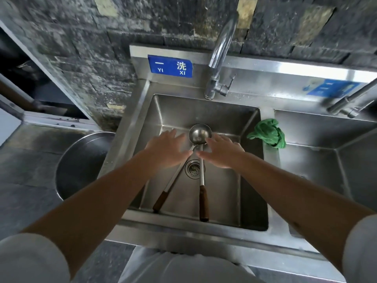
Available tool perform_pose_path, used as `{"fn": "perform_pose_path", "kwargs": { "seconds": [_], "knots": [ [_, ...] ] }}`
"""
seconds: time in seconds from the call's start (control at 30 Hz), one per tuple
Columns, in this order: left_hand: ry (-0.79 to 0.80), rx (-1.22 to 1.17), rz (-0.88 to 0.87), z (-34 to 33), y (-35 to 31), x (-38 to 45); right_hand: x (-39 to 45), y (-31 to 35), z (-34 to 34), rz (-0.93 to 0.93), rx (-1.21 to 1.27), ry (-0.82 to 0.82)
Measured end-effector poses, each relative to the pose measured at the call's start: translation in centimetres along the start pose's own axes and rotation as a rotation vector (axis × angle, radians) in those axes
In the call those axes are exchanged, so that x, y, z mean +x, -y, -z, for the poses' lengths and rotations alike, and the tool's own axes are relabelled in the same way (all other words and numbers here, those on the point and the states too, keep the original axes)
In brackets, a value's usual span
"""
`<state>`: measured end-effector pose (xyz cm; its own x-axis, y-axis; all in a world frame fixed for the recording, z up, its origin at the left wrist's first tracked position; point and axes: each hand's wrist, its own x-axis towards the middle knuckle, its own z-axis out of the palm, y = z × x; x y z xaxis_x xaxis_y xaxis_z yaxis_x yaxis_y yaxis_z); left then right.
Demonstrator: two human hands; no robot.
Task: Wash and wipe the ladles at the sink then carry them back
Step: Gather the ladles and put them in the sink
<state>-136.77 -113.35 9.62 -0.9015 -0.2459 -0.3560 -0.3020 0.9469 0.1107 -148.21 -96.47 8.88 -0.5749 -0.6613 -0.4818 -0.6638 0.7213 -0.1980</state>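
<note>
While both your arms reach over the left basin of the sink (130, 127), the ladles (201, 152) lie on its floor right beneath your palms. Your left hand (166, 151) is spread flat, fingers straight, holding nothing, hovering over the slanted shaft. Your right hand (222, 153) is just as open, empty, its fingertips near the one visible bowl, which sits between your two hands towards the back wall. Two wooden handles point back at you, resting against the near wall, the shafts crossing by the drain (192, 168). A green cloth (269, 132) sits bunched on the divider to your right. The faucet (219, 56) stands behind the basin.
</note>
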Motion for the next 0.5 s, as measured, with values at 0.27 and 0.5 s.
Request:
{"fn": "perform_pose_path", "kwargs": {
  "seconds": [0.27, 0.5],
  "knots": [
    [-0.079, -0.076, 0.142, 1.2, 4.2, -6.3, 0.4, 6.8, 1.2, 0.140, -0.159, -0.026],
    [-0.201, -0.257, 0.438, 0.8, 14.0, -19.1, -0.1, 21.7, 0.7, 0.429, -0.247, -0.009]
  ]
}}
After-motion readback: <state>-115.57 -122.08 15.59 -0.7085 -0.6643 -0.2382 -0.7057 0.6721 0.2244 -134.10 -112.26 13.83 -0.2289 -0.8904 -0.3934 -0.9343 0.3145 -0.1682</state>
